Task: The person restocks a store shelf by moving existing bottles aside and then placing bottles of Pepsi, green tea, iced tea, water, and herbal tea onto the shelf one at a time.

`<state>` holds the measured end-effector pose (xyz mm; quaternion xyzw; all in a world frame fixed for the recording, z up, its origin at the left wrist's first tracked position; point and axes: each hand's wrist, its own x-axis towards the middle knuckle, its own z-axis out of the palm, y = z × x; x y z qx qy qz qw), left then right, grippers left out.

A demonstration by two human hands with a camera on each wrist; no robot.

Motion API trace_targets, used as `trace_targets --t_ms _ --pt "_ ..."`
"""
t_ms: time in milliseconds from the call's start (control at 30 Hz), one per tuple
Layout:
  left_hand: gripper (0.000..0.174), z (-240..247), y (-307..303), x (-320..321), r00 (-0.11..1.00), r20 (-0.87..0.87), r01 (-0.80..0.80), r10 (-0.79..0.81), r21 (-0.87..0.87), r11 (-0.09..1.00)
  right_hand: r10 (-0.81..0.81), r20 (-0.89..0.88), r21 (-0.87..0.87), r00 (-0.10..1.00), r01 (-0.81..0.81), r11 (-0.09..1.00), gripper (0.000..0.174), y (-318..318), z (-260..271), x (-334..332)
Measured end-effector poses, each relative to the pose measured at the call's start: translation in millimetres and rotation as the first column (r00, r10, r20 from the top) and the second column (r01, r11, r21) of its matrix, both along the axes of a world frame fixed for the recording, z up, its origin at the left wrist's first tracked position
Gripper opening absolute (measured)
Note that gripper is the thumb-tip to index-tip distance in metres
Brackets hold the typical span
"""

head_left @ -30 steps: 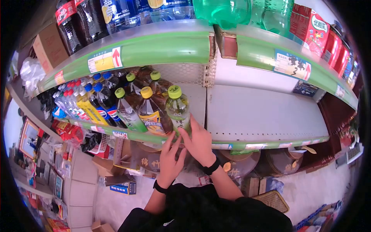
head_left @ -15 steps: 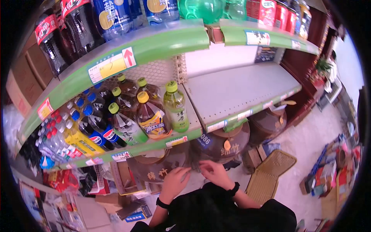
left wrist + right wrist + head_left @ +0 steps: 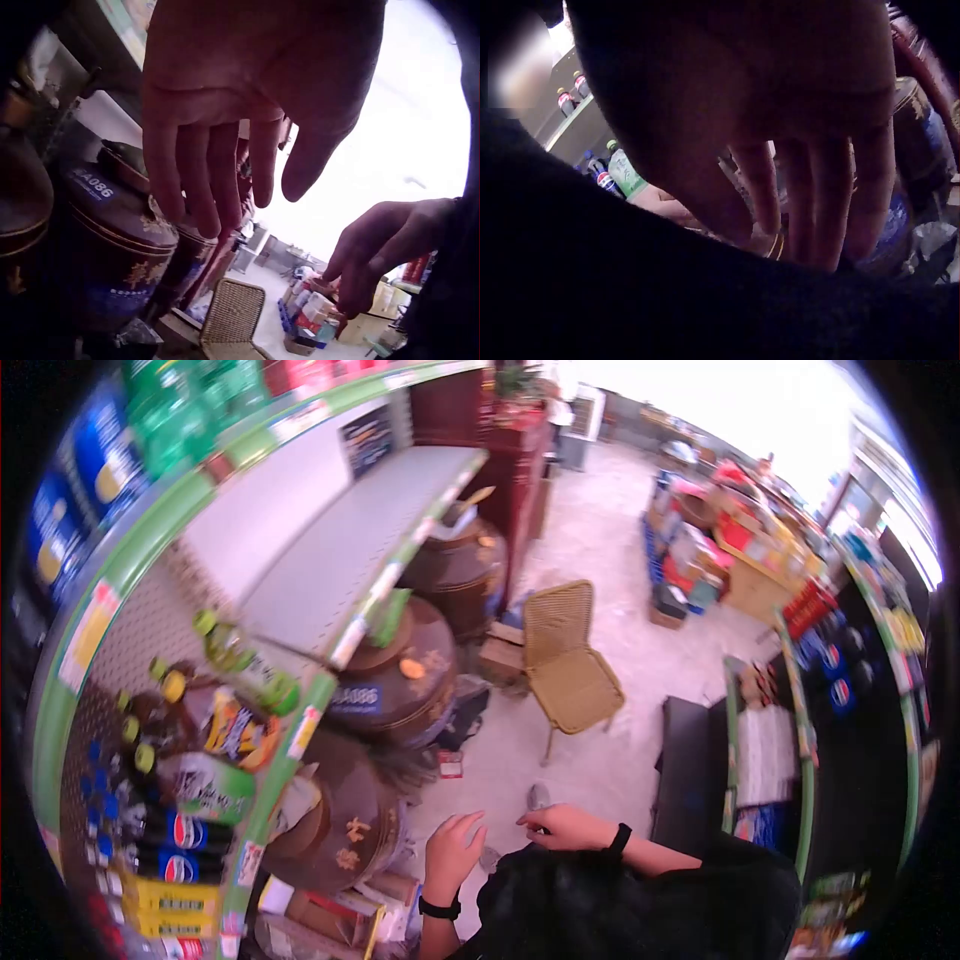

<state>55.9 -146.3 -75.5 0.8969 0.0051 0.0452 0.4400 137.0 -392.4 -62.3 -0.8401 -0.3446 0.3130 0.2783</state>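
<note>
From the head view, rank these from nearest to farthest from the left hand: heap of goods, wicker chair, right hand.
1. Right hand: just to the right of the left hand.
2. Wicker chair: ahead and to the right.
3. Heap of goods: beyond the chair, farther right.

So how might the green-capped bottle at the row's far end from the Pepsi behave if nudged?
The bottle is tall and narrow, so a high push would probably tip it. Its rounded sides suggest it could roll once down. It appears filled with drink, so likely fairly heavy for its size.
</note>
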Motion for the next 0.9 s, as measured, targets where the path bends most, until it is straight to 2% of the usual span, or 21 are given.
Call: trace_targets --t_ms 133,233,300,367,400,500,600,633,667,733,800,867,900 --pt "0.029 14 -42 16 0.988 0.01 0.152 -0.152 0.032 0.988 -0.189 0.117 0.02 0.975 0.188 0.982 0.038 -50 1 -24" --pt "0.029 18 -81 39 0.951 0.035 0.306 -0.307 0.025 0.952 -0.304 0.103 0.075 0.947 0.298 0.952 0.04 -88 9 -43" --pt "0.03 20 -121 54 0.92 0.013 0.392 -0.392 -0.017 0.92 -0.451 0.085 0.122 0.889 0.44 0.89 0.042 -124 17 -58" --pt "0.03 41 -181 64 0.839 0.04 0.543 -0.542 -0.009 0.84 -0.589 0.098 0.181 0.802 0.568 0.803 0.043 -172 20 -79" --pt "0.029 44 -212 71 0.781 0.058 0.623 -0.622 -0.017 0.782 -0.644 0.173 0.171 0.745 0.622 0.764 0.043 -200 14 -91" --pt "0.029 66 -321 77 0.589 0.055 0.808 -0.807 -0.002 0.589 -0.847 0.266 0.32 0.461 0.786 0.528 0.039 -296 21 -144" --pt "0.03 93 -440 67 0.415 0.075 0.907 -0.907 0.052 0.419 -0.907 0.402 0.429 0.125 0.85 0.307 0.038 -388 67 -212" --pt "0.03 100 -478 57 0.345 0.114 0.936 -0.932 0.03 0.351 -0.904 0.428 0.483 -0.007 0.847 0.222 0.034 -417 83 -235" --pt "0.03 106 -515 44 0.278 0.154 0.959 -0.948 0.008 0.283 -0.876 0.442 0.559 -0.192 0.823 0.102 0.028 -440 98 -252" --pt "0.033 116 -583 11 0.131 0.207 0.991 -0.97 0.005 0.135 -0.725 0.493 0.654 -0.482 0.755 -0.057 0.022 -475 143 -300" --pt "0.035 122 -644 -26 -0.034 0.213 0.997 -0.976 -0.054 -0.047 -0.471 0.49 0.768 -0.734 0.619 -0.165 0.018 -503 167 -346" --pt "0.037 119 -695 -62 -0.184 0.226 0.972 -0.957 -0.099 -0.211 -0.172 0.524 0.811 -0.834 0.55 -0.199 0.018 -526 178 -387" --pt "0.038 112 -718 -79 -0.248 0.235 0.953 -0.94 -0.116 -0.281 -0.087 0.503 0.83 -0.86 0.509 -0.229 0.02 -535 179 -404"
